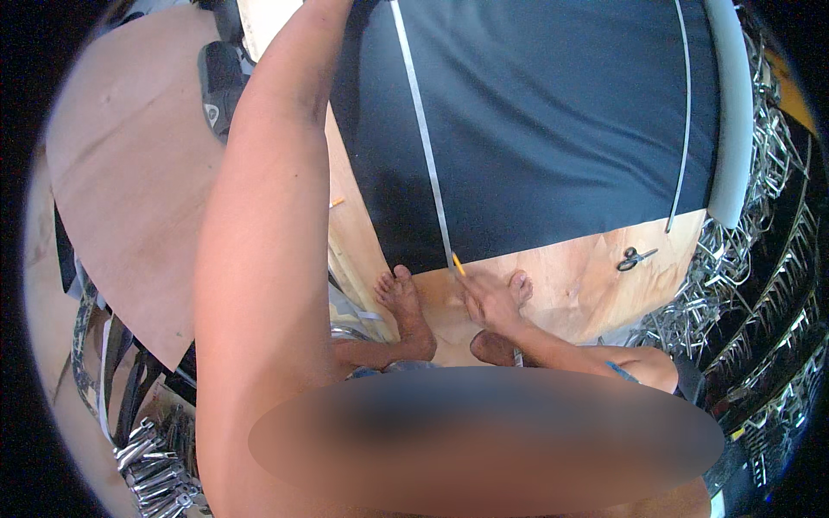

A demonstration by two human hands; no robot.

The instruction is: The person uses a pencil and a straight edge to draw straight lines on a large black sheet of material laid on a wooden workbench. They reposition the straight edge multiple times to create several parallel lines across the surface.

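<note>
A large sheet of dark cloth (535, 129) lies over a wooden board, its near edge running across the board. Along the cloth's left part rests a long, narrow, pale straightedge (421, 121), pointing away from me. My right hand (494, 302) is closed around a yellow pencil (458, 264), whose upper end meets the straightedge's near end at the cloth edge. My left arm stretches far forward on the left; its hand lies beyond the top of the picture.
Scissors (635, 258) lie on the bare wood (587, 268) at right. A thin pale strip (687, 104) crosses the cloth near a grey-blue roll (730, 121). Piled metal parts (768, 173) line the right side. My bare feet (401, 293) stand on the board. A dark shoe (223, 82) sits left.
</note>
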